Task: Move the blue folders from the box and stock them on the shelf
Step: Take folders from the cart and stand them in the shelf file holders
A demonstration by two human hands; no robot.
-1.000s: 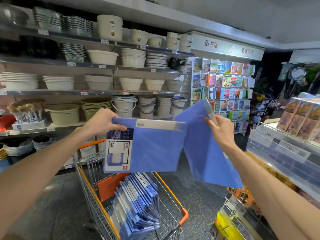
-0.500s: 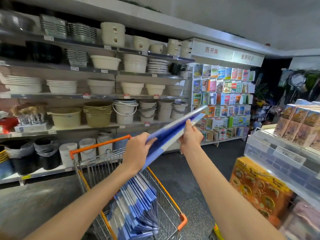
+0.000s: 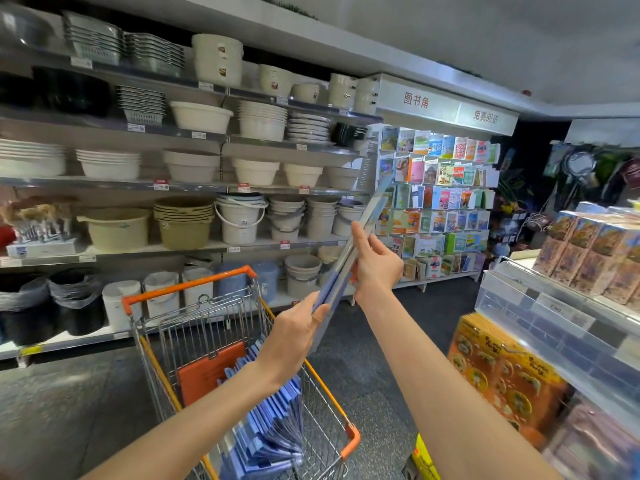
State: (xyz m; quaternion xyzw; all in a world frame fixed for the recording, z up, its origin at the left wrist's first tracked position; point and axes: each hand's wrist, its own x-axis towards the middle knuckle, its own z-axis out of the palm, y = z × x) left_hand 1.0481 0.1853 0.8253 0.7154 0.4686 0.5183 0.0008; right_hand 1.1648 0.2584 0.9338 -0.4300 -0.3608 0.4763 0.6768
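Observation:
A thin bundle of blue folders (image 3: 360, 237), seen edge-on, slants from lower left up to upper right in front of me. My left hand (image 3: 294, 336) grips its lower end and my right hand (image 3: 375, 261) holds it near the middle. Below, a wire shopping cart (image 3: 194, 327) with orange trim carries a stack of several more blue folders (image 3: 273, 431) and an orange flap. A shelf with a clear front guard (image 3: 540, 320) stands at my right.
Shelves of basins, buckets and bowls (image 3: 242, 216) line the left wall. A rack of books and cards (image 3: 436, 202) fills the far corner. Orange packs (image 3: 502, 379) hang below the right shelf, boxed goods (image 3: 588, 254) stand on it. Dark floor lies between.
The folders, held apart and face-on a second ago, were brought together into one edge-on bundle that has now tilted steeper. My view has turned to the right.

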